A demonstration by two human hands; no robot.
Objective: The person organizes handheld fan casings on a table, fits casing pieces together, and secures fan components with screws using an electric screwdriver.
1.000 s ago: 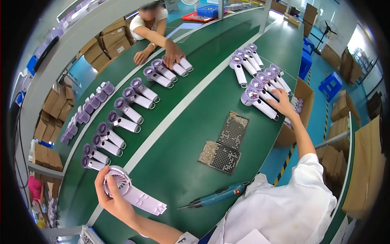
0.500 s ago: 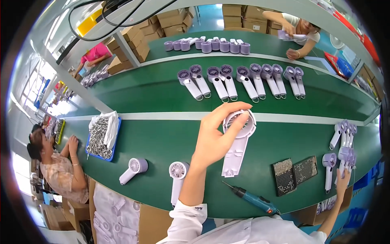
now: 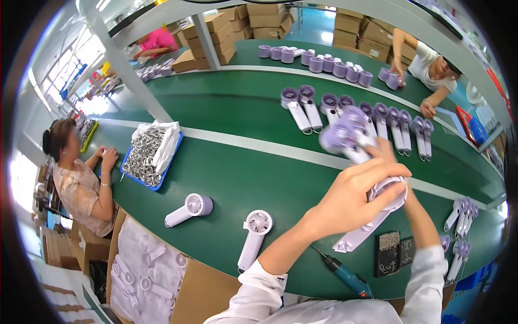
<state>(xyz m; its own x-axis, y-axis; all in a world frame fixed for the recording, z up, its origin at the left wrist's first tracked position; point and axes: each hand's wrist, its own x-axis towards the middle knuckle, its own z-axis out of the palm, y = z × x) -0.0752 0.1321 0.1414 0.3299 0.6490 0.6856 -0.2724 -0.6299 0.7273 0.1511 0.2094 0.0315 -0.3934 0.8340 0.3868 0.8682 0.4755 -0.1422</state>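
Clock positions were taken from the left hand (image 3: 348,201). It was curled round the head of an open lilac shell (image 3: 360,236), whose handle slanted toward seven o'clock above the green surface (image 3: 232,170). The right hand (image 3: 384,151), partly hidden behind it, gripped blurred lilac fans (image 3: 343,135), apparently two, at twelve o'clock. A row of fans (image 3: 402,129) between eleven and two appeared closed, with end loops fitted, and was judged the most advanced portion. The open shell was judged unfinished; the bunched fans (image 3: 460,217) at three o'clock could not be graded. The electric screwdriver (image 3: 347,276) lay unheld at six; dark trays (image 3: 387,260) at five held small metal pieces, evidently unused.
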